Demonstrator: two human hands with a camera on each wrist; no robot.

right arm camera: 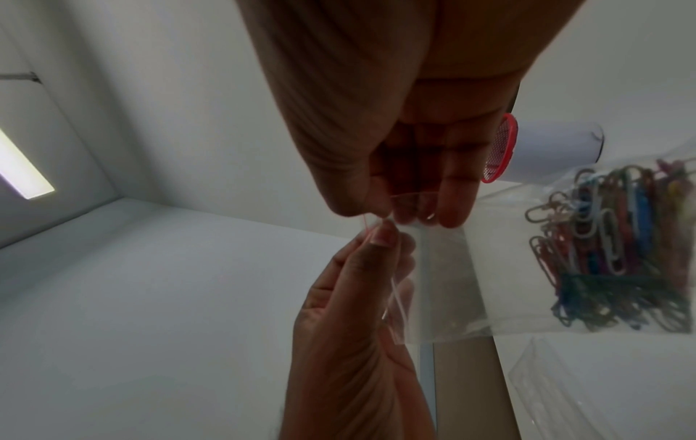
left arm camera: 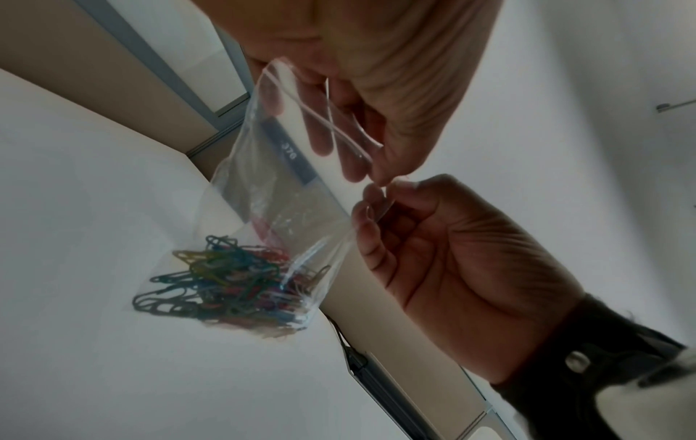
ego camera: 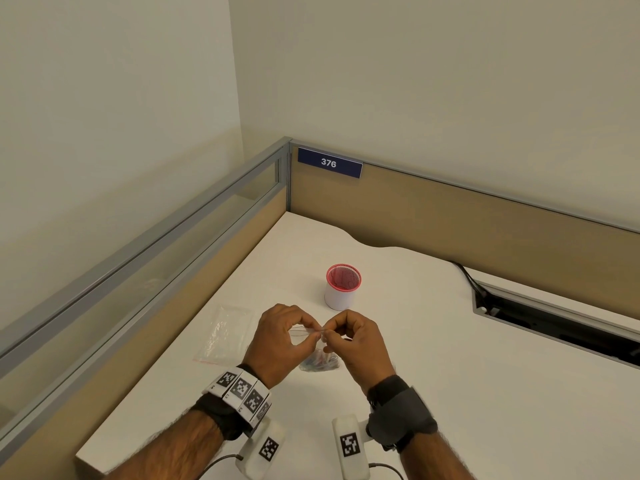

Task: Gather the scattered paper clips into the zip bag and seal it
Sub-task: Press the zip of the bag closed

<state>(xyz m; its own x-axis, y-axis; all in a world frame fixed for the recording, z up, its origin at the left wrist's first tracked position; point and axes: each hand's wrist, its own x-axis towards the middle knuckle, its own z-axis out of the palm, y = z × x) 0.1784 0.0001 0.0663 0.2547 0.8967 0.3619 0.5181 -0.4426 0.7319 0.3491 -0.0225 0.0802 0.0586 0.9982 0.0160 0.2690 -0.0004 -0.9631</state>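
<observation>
Your left hand (ego camera: 277, 336) and right hand (ego camera: 356, 344) both pinch the top edge of the zip bag (left arm camera: 286, 193), fingertips nearly touching; its paper clips (left arm camera: 229, 282) hang bunched below your fingers. Beyond your hands stands a red-rimmed cup (ego camera: 343, 287), and a second clear bag (ego camera: 227, 332) lies flat just left of your left hand.

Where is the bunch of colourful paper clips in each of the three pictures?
Head: the paper clips lie low in the middle, at the bottom of the zip bag, between the wrists.
Left wrist: the clips are lower left, in the hanging bag's bottom.
Right wrist: the clips are at the right edge.
Shared landmark: the left hand and right hand pinching the bag's top.
</observation>
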